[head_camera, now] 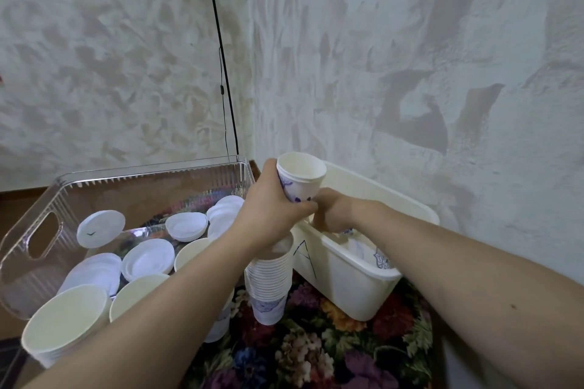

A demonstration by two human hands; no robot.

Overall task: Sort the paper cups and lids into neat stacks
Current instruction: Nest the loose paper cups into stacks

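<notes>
Fingers of the left hand (271, 208) grip a paper cup (300, 178), mouth up. Right hand (331, 211), just beside, curls inside the white bin (357, 287); its grip is hidden.

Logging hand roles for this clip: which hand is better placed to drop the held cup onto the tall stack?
Left. The left hand already grips the cup, directly above the tall stack. The right hand is reaching into the white bin.
</notes>
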